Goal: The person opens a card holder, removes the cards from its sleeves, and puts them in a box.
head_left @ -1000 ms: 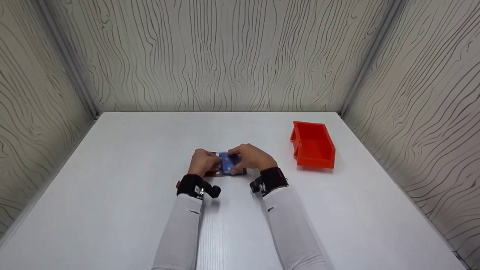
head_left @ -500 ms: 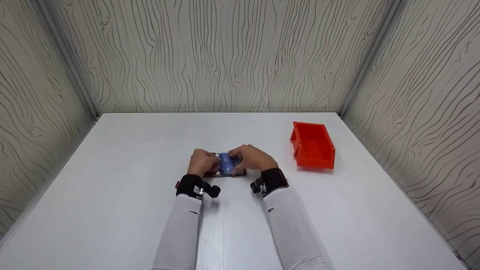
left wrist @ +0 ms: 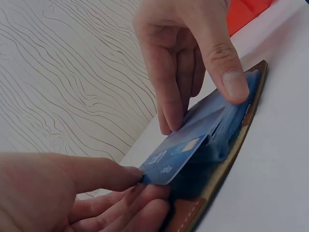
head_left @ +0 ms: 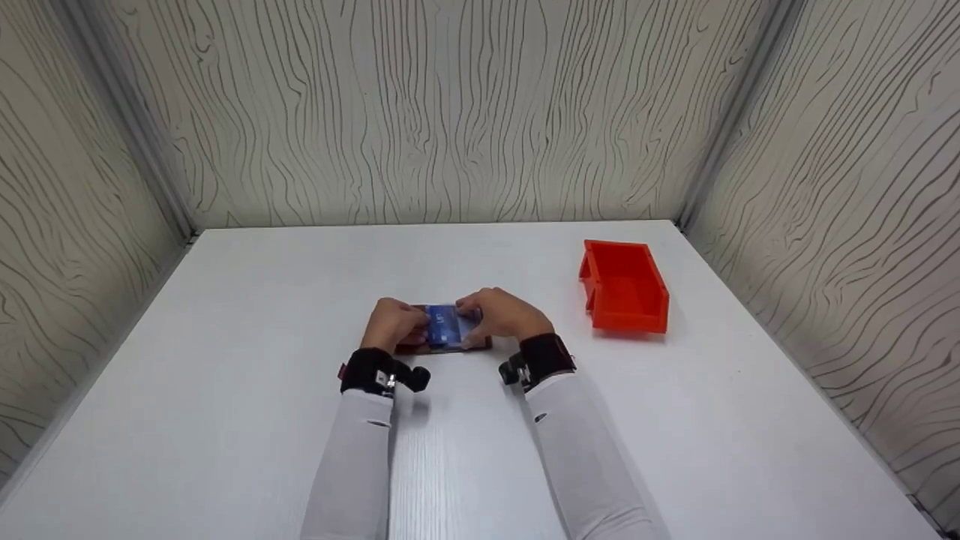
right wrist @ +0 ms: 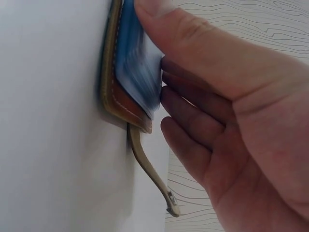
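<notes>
Pinches exposed end of blue card [left wrist: 166,153] with left hand [head_left: 390,326]; grips clear sleeves [left wrist: 231,128] with right hand [head_left: 510,313]. Shows card partly sleeved, over brown wallet [right wrist: 124,107] lying on bench [head_left: 720,427].

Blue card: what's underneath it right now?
Under the blue card, pinched by the left hand, are bluish plastic sleeves, then the brown wallet. The sleeves cover the wallet's middle, so I can't tell whether other cards lie there.
</notes>
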